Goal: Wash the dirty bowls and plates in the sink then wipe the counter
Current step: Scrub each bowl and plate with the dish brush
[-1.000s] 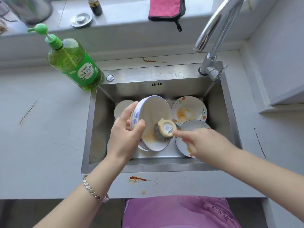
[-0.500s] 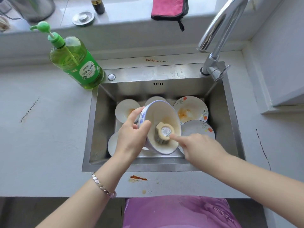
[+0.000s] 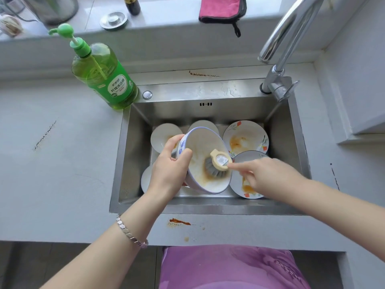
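Note:
My left hand (image 3: 168, 170) grips the rim of a white bowl with blue flowers (image 3: 203, 143), tilted over the steel sink (image 3: 133, 163). Inside the bowl sits a grey scrubbing brush with a cream cap (image 3: 217, 166), against orange-brown smears. My right hand (image 3: 268, 177) pinches the brush's handle with its fingertips. Under the bowl lie dirty dishes: a flowered plate (image 3: 245, 138) with orange sauce at the back right, another stained plate (image 3: 241, 184) below my right hand, and small white bowls (image 3: 163, 135) at the left.
A green dish soap pump bottle (image 3: 104, 78) stands at the sink's back left corner. The chrome tap (image 3: 281, 59) rises at the back right. A pink cloth (image 3: 220, 7) lies on the sill. Sauce stains (image 3: 179, 222) mark the counter's front edge and behind the sink.
The bowl and both hands have shifted slightly right and lower over the sink. The brush has moved lower inside the bowl. More of the left small bowls shows now.

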